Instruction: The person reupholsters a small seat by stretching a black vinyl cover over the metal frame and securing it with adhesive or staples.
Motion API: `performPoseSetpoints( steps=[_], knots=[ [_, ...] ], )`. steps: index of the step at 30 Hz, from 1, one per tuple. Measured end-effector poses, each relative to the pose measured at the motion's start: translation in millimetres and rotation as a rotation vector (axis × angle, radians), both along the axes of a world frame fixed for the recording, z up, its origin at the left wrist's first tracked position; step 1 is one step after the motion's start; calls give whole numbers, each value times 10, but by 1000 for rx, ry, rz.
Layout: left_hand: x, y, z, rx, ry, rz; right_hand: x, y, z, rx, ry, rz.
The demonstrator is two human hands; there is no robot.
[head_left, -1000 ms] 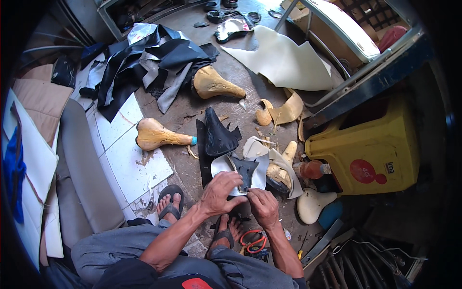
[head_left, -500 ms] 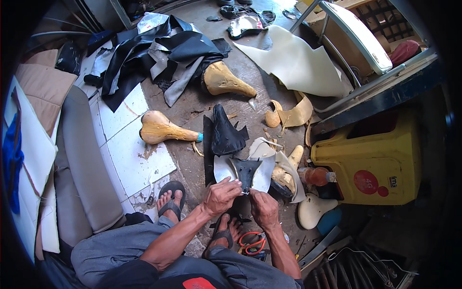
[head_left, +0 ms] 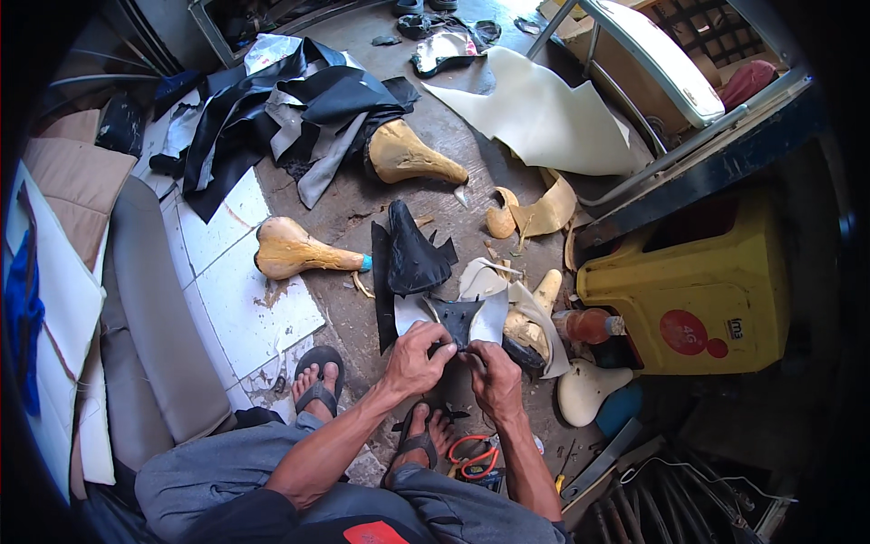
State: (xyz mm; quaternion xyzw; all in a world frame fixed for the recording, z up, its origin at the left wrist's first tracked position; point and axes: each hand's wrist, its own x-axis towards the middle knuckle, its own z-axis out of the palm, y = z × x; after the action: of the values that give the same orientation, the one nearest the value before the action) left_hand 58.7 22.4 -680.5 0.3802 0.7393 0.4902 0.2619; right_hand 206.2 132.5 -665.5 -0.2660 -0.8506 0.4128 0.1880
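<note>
Between my two hands is a black saddle-shaped piece (head_left: 456, 317) with a white sheet (head_left: 490, 317) showing on both sides of it. My left hand (head_left: 419, 358) pinches its near edge, thumb and fingers pressed together. Beside it, my right hand (head_left: 496, 376) grips the same edge with curled fingers. The fingertips almost meet, hiding the edge itself. Just beyond lies a black bicycle saddle (head_left: 417, 254) on the floor. Right of the held piece are a tan saddle foam (head_left: 535, 328) and pale sheet scraps (head_left: 485, 279).
Two tan saddle foams (head_left: 304, 249) (head_left: 412, 154) lie farther off, near a heap of black sheet material (head_left: 317, 104). A large cream sheet (head_left: 544, 118) spreads behind. At right are a yellow container (head_left: 689, 290), a bottle (head_left: 587, 326) and a cream saddle (head_left: 589, 392). An orange-handled tool (head_left: 473, 456) lies near my foot.
My hands have drawn closer together at the near edge of the black piece. My left fingers, stretched across it before, are now bent into a pinch. The whole view has shifted slightly.
</note>
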Motion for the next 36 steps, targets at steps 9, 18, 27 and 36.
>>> performPoseSetpoints(
  steps=[9, 18, 27, 36],
  knots=[
    [-147, 234, 92, -28, -66, 74, -154, 130, -58, 247, 96, 43],
    [-226, 308, 63, -81, -82, 0, -219, 154, -15, 437, 49, -19],
    [-254, 315, 75, -95, -87, -29, -281, 258, 154, 406, -14, -21],
    [-167, 233, 152, 175, 358, 259, -221, 329, 190, 357, -164, 101]
  ],
)
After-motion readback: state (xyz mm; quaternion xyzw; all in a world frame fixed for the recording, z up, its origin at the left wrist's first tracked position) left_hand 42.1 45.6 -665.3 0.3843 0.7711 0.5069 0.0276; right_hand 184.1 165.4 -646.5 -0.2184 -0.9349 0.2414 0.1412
